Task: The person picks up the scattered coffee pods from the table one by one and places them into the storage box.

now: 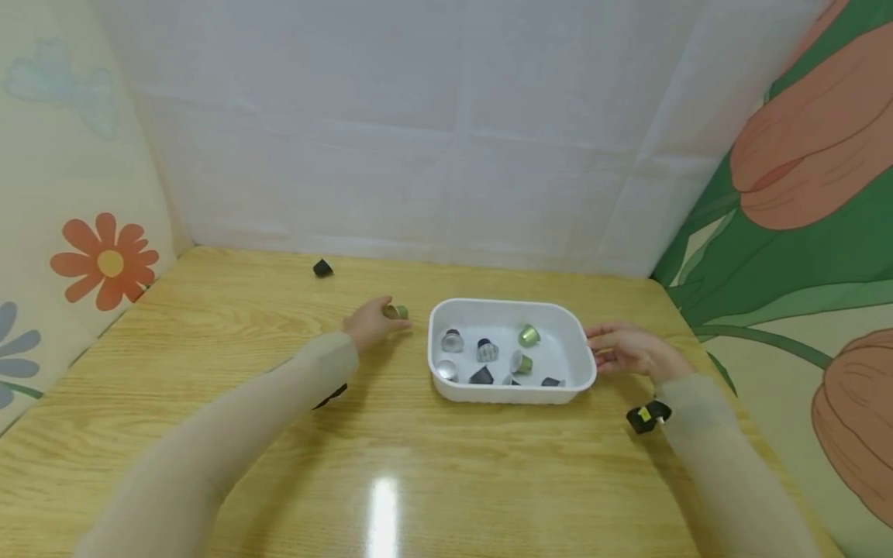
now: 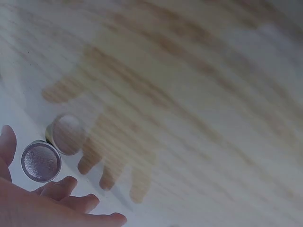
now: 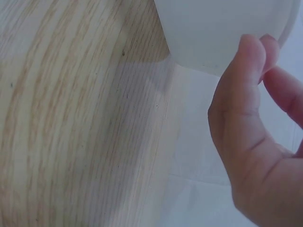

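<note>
My left hand (image 1: 370, 324) is at a green coffee capsule (image 1: 398, 311), left of a white plastic tub (image 1: 512, 394). In the left wrist view the capsule's silver lid (image 2: 41, 162) shows between thumb and fingers; the fingers are extended and a small gap shows at the thumb. My right hand (image 1: 631, 350) has its fingertips against the tub's right end. From the right wrist view, bent fingers (image 3: 246, 80) overlap the tub's outer wall (image 3: 213, 33) near its rim. Inside the tub lie several coffee capsules, among them a green one (image 1: 529, 335) and a black one (image 1: 482, 376).
A black capsule (image 1: 322, 268) lies apart near the table's back left edge. The glossy wood table (image 1: 432, 473) meets a white cloth (image 1: 391, 155) at the back. Flower-patterned panels (image 1: 788, 372) stand at both sides.
</note>
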Available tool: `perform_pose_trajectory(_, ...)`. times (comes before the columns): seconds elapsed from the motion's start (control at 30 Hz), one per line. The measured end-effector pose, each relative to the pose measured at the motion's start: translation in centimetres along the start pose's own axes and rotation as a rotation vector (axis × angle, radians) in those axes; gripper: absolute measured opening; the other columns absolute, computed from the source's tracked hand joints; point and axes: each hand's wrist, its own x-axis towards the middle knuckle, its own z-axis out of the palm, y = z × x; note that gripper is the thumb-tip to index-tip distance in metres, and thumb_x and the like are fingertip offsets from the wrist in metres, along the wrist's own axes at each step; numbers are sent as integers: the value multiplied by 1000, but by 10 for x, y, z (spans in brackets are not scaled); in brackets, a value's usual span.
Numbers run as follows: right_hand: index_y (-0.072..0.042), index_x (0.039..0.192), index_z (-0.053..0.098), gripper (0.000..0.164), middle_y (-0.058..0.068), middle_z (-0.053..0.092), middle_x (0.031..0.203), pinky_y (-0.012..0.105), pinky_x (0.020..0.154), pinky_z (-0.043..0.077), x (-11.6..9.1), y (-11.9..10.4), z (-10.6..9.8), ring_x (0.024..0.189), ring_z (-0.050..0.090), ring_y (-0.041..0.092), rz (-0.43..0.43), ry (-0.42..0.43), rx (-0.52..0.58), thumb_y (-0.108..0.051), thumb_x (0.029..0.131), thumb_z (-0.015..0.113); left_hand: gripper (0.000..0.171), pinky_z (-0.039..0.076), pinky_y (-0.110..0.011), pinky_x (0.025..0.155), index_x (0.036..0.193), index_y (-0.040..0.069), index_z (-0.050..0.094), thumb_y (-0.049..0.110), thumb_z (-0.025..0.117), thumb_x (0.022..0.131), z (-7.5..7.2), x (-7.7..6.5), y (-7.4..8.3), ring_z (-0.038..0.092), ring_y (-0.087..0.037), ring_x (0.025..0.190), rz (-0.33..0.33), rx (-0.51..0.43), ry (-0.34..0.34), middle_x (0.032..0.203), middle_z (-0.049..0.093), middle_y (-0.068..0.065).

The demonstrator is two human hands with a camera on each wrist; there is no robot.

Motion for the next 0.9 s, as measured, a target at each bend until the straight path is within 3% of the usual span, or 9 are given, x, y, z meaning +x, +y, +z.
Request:
perform_pose_trajectory(0.27,-1,117,50,17,3,63,88,29,70,58,1,1,1,75,64,15,-2,2,-6,-2,100,47,76,5,-62,113,151,1,29,38,64,94,2,1,2,28,-41,139,-27,23,16,152,34,-20)
perform_pose_trajectory(0.57,-1,115,50,16,3,62,86,27,69,58,1,0,1,74,63,15,-4,-1,6,-1,99,46,70,-1,-66,111,146,1,39,35,67,92,1,1,5,33,-41,137,-24,33,48,149,39,-20)
perform_pose_trajectory(0.73,-2,113,50,14,3,62,86,27,69,57,0,-1,1,74,63,15,-5,-4,8,0,99,45,67,10,-61,113,145,1,41,35,67,92,2,0,4,36,-40,135,-13,30,63,147,42,-19)
perform_pose_trajectory(0.9,-4,109,51,13,3,62,85,27,68,57,0,0,0,73,63,15,2,10,16,1,99,44,65,21,-57,112,145,1,41,31,66,93,3,-3,5,36,-40,135,-16,-41,60,148,41,-20)
